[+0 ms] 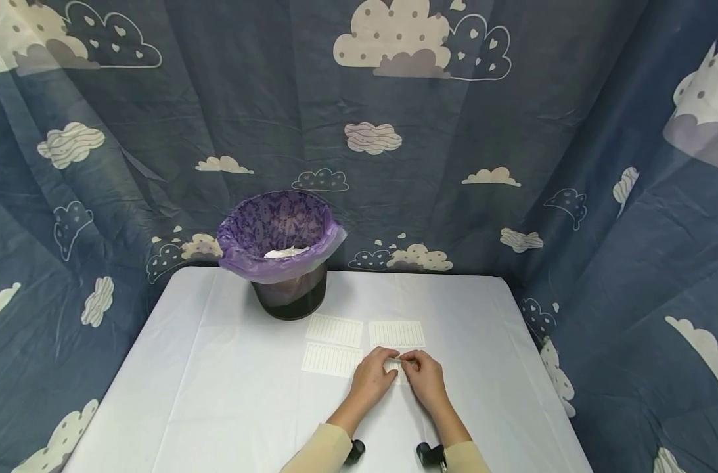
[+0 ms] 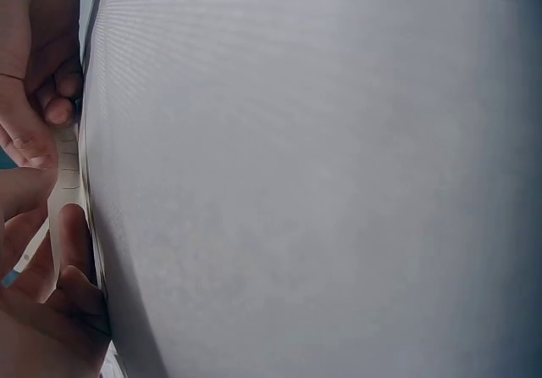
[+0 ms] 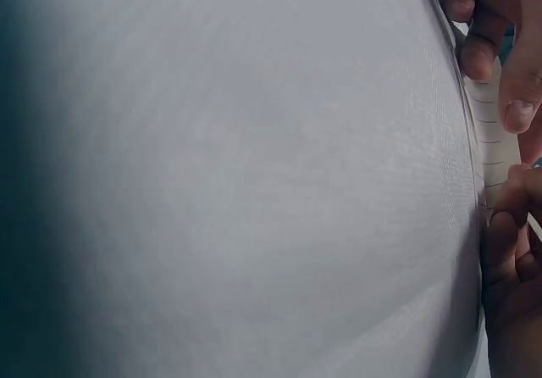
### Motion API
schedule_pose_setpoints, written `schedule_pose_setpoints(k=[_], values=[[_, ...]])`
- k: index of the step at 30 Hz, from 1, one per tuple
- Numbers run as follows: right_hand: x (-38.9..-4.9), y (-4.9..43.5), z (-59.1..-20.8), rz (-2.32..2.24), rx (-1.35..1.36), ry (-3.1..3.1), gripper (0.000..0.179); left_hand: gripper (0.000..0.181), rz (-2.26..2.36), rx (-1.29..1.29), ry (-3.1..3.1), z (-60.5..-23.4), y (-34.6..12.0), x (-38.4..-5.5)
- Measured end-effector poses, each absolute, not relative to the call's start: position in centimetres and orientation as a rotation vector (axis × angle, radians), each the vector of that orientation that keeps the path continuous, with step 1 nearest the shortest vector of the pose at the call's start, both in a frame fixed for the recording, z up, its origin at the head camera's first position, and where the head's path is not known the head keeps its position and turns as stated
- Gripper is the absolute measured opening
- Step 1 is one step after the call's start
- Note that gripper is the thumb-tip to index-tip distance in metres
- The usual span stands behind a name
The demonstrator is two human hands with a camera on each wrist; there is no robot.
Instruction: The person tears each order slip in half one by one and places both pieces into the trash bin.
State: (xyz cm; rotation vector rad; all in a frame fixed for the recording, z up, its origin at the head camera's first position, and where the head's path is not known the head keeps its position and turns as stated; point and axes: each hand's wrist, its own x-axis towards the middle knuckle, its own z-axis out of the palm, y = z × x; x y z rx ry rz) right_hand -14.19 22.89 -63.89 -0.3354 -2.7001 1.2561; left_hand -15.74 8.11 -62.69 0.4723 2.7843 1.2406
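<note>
My left hand (image 1: 372,380) and right hand (image 1: 426,381) meet close over the table, fingertips almost touching. Between them, thumbs and fingers of both pinch the far edge of a small white lined paper sheet (image 1: 397,376). The left wrist view shows the lined paper (image 2: 66,187) rising between the fingers, and the same ruled face of the paper (image 3: 491,141) appears in the right wrist view. Fingers hide much of this sheet. Just beyond the right hand lies another lined sheet (image 1: 397,334). Two more, an upper sheet (image 1: 334,330) and a lower sheet (image 1: 330,359), lie left of the hands.
A dark bin (image 1: 290,295) lined with a purple bag (image 1: 276,266) stands at the back left of the white-covered table (image 1: 217,394), white scraps (image 1: 286,252) inside. A dark blue cloud-patterned curtain (image 1: 252,98) encloses the back and sides.
</note>
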Motion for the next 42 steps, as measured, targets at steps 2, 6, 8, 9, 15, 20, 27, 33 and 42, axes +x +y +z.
schedule_pose_setpoints(k=[2, 6, 8, 9, 15, 20, 27, 33, 42], values=[[-14.2, 22.9, -64.0, 1.257, -0.346, -2.695, 0.004, 0.033, 1.241, 0.474, 2.788, -62.6, 8.1, -15.7], [-14.1, 22.8, -64.1, 1.27, -0.36, -2.696, 0.005, 0.03, 1.269, 0.463, 2.77, -62.6, 8.0, -15.8], [-14.1, 22.9, -64.1, 1.292, -0.357, -2.688, 0.005, 0.028, 1.284, 0.448, 2.754, -62.5, 7.9, -15.7], [-14.1, 22.9, -64.0, 1.304, -0.356, -2.685, 0.005, 0.027, 1.294, 0.443, 2.747, -62.5, 7.9, -15.7], [-14.0, 22.6, -63.8, 1.341, -0.355, -2.667, 0.006, 0.021, 1.364, 0.433, 2.728, -62.6, 7.7, -15.6], [-13.7, 22.3, -63.4, 1.427, -0.368, -2.633, 0.006, 0.014, 1.45, 0.415, 2.708, -62.9, 7.5, -15.7], [-13.3, 21.5, -62.1, 1.576, -0.33, -2.595, 0.007, 0.005, 1.604, 0.364, 2.732, -62.5, 7.0, -15.9], [-13.6, 21.0, -60.8, 1.594, -0.341, -2.588, 0.007, 0.004, 1.669, 0.397, 2.752, -61.3, 6.5, -16.1], [-14.3, 20.2, -59.0, 1.622, -0.322, -2.567, 0.007, 0.005, 1.711, 0.364, 2.731, -59.3, 5.6, -16.7]])
